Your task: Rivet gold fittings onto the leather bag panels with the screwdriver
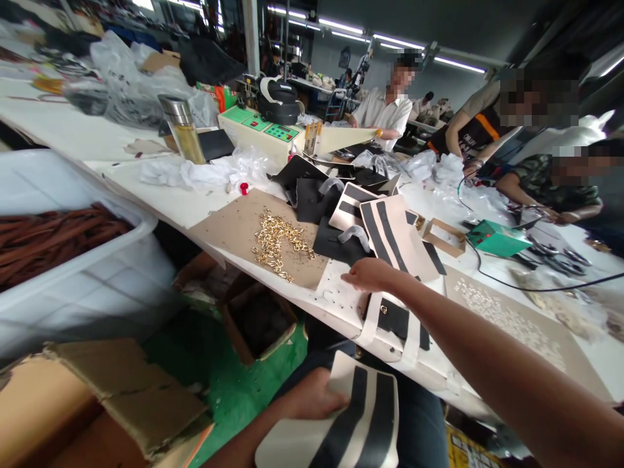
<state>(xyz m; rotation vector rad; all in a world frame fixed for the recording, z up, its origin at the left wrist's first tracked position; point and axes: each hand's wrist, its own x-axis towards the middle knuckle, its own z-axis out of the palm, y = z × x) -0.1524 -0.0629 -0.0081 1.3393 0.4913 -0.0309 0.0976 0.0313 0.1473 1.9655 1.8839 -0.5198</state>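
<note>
My left hand [319,394] grips a cream panel with two black stripes [373,416] above my lap, thumb on its face. My right hand [366,275] reaches over the table edge, fingers curled together; whatever they may pinch is hidden or too small to name. Beneath it lies a white patch with small dark specks [336,289]. Just nearer is a black piece with a small gold fitting [396,318], crossed by white bands. Beyond my right hand lie striped cream panels [402,234] and black pieces [312,198].
Gold metal rings or hooks [277,240] are heaped on brown board left of my right hand; small clear pieces [507,318] lie to the right. A glass bottle [185,133] and green-topped machine [266,130] stand behind. A white bin [146,240] is left. Several people work opposite.
</note>
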